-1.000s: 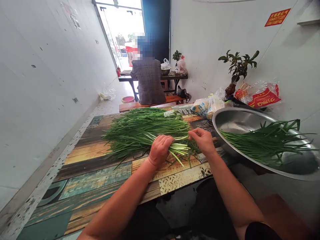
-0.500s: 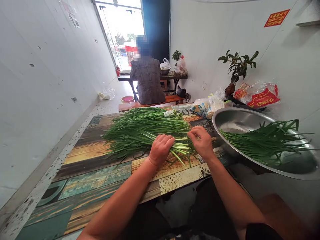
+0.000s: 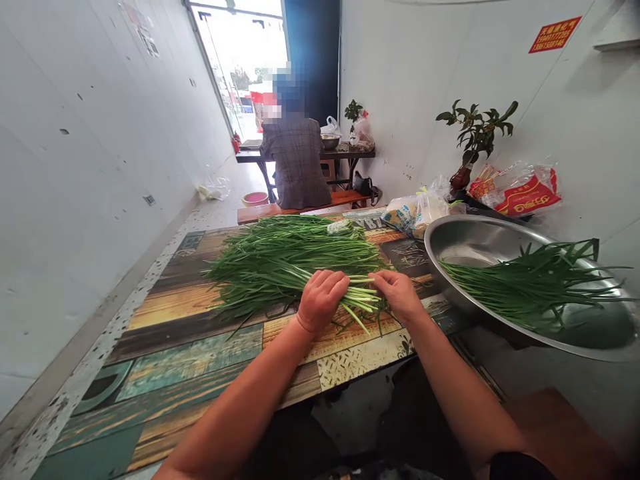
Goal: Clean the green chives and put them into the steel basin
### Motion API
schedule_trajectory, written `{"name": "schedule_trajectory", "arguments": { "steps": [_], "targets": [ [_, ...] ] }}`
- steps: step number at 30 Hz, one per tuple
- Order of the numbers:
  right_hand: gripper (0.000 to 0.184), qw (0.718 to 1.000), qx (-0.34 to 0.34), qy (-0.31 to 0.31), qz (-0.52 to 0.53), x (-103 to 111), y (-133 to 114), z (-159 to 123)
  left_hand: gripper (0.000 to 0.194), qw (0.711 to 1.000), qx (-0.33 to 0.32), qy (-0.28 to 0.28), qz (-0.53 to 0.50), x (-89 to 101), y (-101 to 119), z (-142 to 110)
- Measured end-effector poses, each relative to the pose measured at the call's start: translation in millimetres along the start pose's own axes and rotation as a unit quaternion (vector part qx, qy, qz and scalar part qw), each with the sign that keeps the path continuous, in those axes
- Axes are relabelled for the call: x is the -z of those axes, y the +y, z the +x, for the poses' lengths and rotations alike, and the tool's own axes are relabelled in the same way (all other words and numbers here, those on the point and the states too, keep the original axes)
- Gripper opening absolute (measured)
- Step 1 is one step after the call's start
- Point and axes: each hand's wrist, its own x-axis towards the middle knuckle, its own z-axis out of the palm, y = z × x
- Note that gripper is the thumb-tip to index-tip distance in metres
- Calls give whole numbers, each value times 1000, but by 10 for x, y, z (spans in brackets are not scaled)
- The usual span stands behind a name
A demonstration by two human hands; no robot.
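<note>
My left hand (image 3: 324,300) is wrapped round a bunch of garlic chives (image 3: 361,299), whose pale stem ends stick out to the right. The fingers of my right hand (image 3: 399,293) are pinched at the tip of one of those stems, just right of my left hand. Behind my hands a large heap of green chives (image 3: 295,250) lies on the table, its leaves pointing left. More chives (image 3: 520,283) rest in a wide steel basin (image 3: 463,233) at the right, their leaf tips hanging over its far right rim.
The wood-patterned table (image 3: 200,367) carries plastic bags (image 3: 415,212), a potted plant (image 3: 475,137) and a red packet (image 3: 535,197) along its right back. Thin trimmings (image 3: 407,252) lie beside the basin. A person (image 3: 297,160) sits ahead at another table, back turned.
My right hand has moved slightly left and down, and its fingertips now meet a stem end. The left hand keeps its hold on the bunch in the same place.
</note>
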Motion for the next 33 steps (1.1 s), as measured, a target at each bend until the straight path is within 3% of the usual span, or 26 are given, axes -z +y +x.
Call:
{"name": "schedule_trajectory", "arguments": {
  "steps": [4,10,17,21,22,24,27,30,33],
  "targets": [
    [36,998,-7,22,55,-49,36,-26,19,1000,-7,-2,-7,7,9,5],
    [30,996,40,64,44,-51,32,-49,19,999,-22,15,-29,15,26,32],
    [23,991,87,94,-30,-5,89,-48,18,999,-11,20,-32,-9,12,12],
    [22,960,181,165,-134,72,99,-35,18,1000,-6,12,-25,-8,17,17],
    [23,952,215,154,-153,94,80,-27,18,1000,-8,9,-24,-6,20,20],
    [23,949,255,65,-176,133,25,-3,18,1000,-15,3,-21,-4,23,25],
    [21,951,226,-83,-195,157,-46,34,23,999,-28,-14,-14,-8,20,27],
    [22,949,194,-128,-213,140,-47,50,27,999,-31,-32,-9,-16,13,23],
    [24,943,207,-146,-215,106,18,44,25,999,-35,-38,-14,-23,10,23]
  ]
}}
